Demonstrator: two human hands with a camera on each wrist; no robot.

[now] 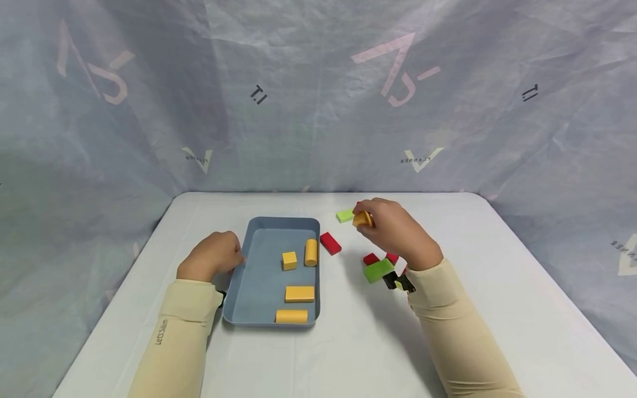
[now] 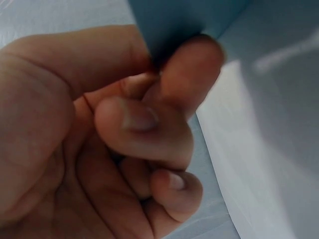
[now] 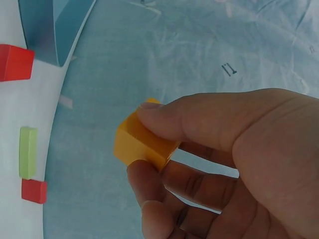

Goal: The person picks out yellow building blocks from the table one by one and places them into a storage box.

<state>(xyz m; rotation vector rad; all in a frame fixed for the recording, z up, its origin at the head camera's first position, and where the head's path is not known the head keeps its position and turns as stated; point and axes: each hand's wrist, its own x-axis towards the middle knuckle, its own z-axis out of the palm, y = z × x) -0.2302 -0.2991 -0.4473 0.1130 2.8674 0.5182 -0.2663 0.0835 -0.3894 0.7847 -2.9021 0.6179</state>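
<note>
A blue-grey tray (image 1: pixel 271 276) stands on the white table, holding several yellow blocks. Among them are a small cube (image 1: pixel 289 261), an upright-lying cylinder (image 1: pixel 311 252) by the right wall, a flat rectangular block (image 1: pixel 299 294) and another cylinder (image 1: pixel 291 316) along the front wall. My left hand (image 1: pixel 213 257) pinches the tray's left wall between thumb and forefinger, the other fingers curled below in the left wrist view. To the tray's right, my right hand (image 1: pixel 393 226) holds a yellow block (image 3: pixel 142 139) between thumb and fingers, raised above the table. Fingers cover part of its shape.
A red block (image 1: pixel 330 243) lies just right of the tray. Farther back is a light green block (image 1: pixel 345 215), with a red block (image 3: pixel 34 191) beside it. Under the right forearm sits a cluster with a green block (image 1: pixel 378 271), red, white and black pieces, partly hidden.
</note>
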